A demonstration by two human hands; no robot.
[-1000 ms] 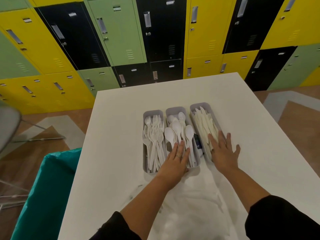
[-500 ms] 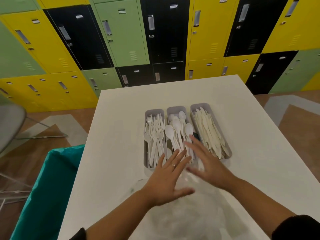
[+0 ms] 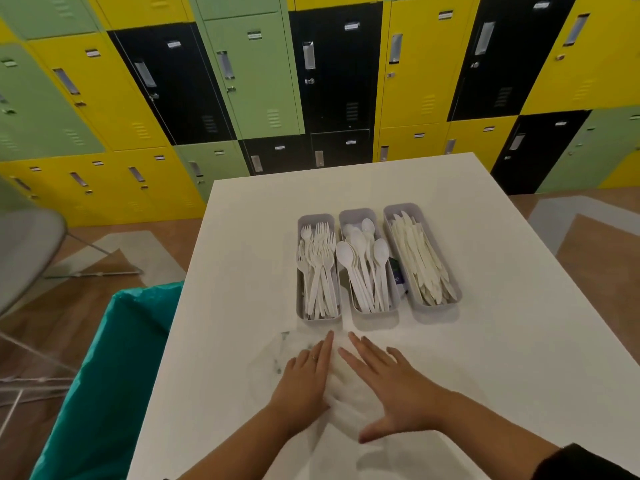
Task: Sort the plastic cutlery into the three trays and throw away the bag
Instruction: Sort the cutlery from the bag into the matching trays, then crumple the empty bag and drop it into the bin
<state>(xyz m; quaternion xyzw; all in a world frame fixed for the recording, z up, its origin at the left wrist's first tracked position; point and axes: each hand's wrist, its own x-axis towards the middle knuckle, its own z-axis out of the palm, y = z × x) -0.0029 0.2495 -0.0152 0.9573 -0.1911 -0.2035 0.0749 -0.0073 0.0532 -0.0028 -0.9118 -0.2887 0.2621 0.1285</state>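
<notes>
Hands: I see left hand (image 3: 304, 379) and right hand (image 3: 394, 389) flat, fingers spread, pressing the clear plastic bag (image 3: 341, 403), gripping nothing.
Bag: just before the three trays (image 3: 372, 315).

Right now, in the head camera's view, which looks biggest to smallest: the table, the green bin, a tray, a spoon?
1. table
2. green bin, cut off by the frame
3. knife tray
4. spoon

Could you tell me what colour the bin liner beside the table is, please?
Teal green, seen in the head view: the bin liner at the table's left edge.
</notes>
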